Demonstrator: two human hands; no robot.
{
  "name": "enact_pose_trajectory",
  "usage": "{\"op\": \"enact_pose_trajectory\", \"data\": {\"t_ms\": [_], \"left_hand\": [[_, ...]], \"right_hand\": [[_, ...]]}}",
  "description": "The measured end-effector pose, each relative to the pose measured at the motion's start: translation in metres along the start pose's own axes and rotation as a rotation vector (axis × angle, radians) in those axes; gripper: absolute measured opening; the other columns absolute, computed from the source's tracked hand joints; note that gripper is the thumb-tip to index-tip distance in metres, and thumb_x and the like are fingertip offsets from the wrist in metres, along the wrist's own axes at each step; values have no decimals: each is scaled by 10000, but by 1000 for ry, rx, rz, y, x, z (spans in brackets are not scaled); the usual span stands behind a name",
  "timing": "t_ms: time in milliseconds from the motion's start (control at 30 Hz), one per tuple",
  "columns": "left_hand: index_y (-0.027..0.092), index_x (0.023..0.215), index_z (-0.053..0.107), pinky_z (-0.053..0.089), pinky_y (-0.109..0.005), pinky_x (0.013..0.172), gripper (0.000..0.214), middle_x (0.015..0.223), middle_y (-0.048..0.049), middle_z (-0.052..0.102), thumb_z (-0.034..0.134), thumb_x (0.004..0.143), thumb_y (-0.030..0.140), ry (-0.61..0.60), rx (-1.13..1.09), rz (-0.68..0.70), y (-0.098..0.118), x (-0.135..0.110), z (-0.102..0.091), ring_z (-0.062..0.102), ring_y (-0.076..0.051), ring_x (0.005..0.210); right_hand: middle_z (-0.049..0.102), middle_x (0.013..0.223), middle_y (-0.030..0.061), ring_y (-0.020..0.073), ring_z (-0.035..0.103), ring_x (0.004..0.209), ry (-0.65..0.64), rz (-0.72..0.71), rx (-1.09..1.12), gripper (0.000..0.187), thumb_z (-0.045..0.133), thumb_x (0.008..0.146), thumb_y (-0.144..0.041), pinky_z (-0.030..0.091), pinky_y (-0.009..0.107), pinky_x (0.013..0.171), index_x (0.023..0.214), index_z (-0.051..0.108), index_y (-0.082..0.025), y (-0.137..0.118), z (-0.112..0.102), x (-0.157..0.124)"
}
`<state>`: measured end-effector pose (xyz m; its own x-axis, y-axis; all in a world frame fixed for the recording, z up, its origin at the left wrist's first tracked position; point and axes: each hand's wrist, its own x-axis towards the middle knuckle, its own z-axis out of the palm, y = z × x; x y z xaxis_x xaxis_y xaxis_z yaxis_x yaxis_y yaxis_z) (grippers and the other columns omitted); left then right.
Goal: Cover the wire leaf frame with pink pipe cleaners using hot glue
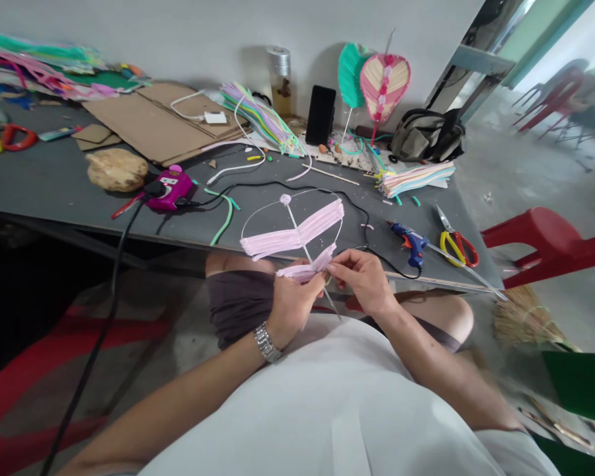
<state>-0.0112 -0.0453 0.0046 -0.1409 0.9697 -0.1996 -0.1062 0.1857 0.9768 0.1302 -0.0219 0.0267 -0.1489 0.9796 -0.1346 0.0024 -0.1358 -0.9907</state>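
Note:
A fan-shaped wire frame (338, 228) with a central stick juts over the table's front edge. Bands of pale pink pipe cleaners (272, 243) cross it in a V, and a small pink tuft (285, 199) tops the stick. My left hand (297, 301), with a metal watch on its wrist, is closed around the frame's lower end, by a shorter pink band. My right hand (361, 277) pinches the right side of that lower band; its fingertips touch close to the left thumb. What exactly lies between the right fingertips is too small to make out.
A blue glue gun (410, 244) and scissors (457, 246) lie to the right. Left are a magenta power socket (169, 188) with a black cord, and cardboard (153, 125). Behind stand a phone (320, 115), a bottle (280, 82) and two finished leaf-shaped fans (385, 86).

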Motion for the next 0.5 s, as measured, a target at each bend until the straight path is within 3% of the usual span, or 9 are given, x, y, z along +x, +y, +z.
{"op": "enact_pose_trajectory", "data": {"t_ms": [333,500], "left_hand": [[182,697,563,359,-222,473,170,541,39,560,710,681,266,2,-73,-23,-2,0,1,474,-98,503],[188,683,544,361,-224,486,172,553,30,570,702,687,253,-20,-96,-29,-2,2,1,488,-102,523]], "right_hand": [[631,544,-19,110,522,477,142,-66,0,231,792,723,-391,414,240,467,696,686,-188,4,12,-5],[642,571,-13,114,537,514,68,-11,70,243,825,707,-399,436,250,507,725,720,-181,6,6,-3]]}}
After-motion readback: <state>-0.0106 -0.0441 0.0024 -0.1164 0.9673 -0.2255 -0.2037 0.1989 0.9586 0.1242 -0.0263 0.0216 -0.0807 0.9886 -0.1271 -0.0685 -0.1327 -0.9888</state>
